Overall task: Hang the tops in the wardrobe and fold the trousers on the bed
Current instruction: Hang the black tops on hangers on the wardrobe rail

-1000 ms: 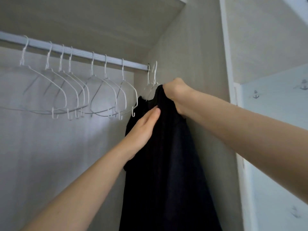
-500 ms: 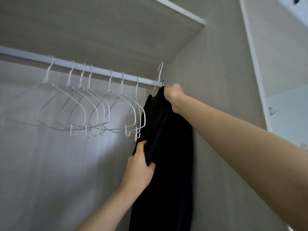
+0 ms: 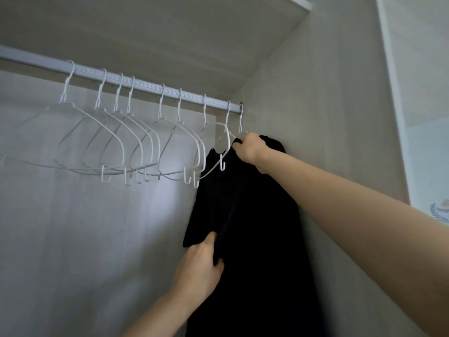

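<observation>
The right hand [image 3: 249,148] grips the black top [image 3: 255,227] at its hanger [image 3: 239,127] by the rail [image 3: 145,87]; the left hand [image 3: 199,271] pinches a fold lower down.

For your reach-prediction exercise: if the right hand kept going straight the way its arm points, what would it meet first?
Probably the hanger hook just above the right hand, then the rail's end; depth is uncertain.

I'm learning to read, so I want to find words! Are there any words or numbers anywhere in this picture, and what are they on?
No words or numbers can be read anywhere.
Black top: no label or print shows.
Hangers and rail: plain, no marks.
Wall at far right: a blue drawing, cut off by the edge and too blurred to tell whether it holds letters.
</observation>
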### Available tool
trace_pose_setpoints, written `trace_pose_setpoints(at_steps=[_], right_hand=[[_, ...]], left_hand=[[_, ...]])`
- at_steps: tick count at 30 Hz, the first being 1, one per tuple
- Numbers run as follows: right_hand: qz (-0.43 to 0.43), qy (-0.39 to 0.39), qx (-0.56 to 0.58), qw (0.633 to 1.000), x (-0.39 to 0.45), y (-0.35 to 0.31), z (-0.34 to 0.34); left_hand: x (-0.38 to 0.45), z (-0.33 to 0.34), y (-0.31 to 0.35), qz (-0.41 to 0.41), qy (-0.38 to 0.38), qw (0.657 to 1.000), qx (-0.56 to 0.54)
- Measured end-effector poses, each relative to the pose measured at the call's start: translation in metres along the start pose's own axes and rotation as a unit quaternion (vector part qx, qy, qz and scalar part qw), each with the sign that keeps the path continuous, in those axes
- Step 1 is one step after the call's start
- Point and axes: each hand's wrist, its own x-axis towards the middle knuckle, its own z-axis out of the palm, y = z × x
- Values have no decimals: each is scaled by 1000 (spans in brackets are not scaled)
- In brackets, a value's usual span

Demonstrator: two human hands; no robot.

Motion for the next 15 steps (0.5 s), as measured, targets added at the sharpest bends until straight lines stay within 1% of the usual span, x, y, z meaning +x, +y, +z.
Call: trace_pose_setpoints(at_steps=[2,4,10,15], right_hand=[[-26,-4,-52,998,-12,3,-2],[-35,-3,-64,997,-27,1,-3],[-128,-13,-99,987,-72,5,-15],[-140,-61,-102,983,-112,24,-25]], left_hand=[[-6,4,3,1,-5,1000,-10],[-11,5,6,-4,-7,1000,-16],[-31,1,25,-15,8,999,-43],[-59,-6,46,-25,5,999,-40]])
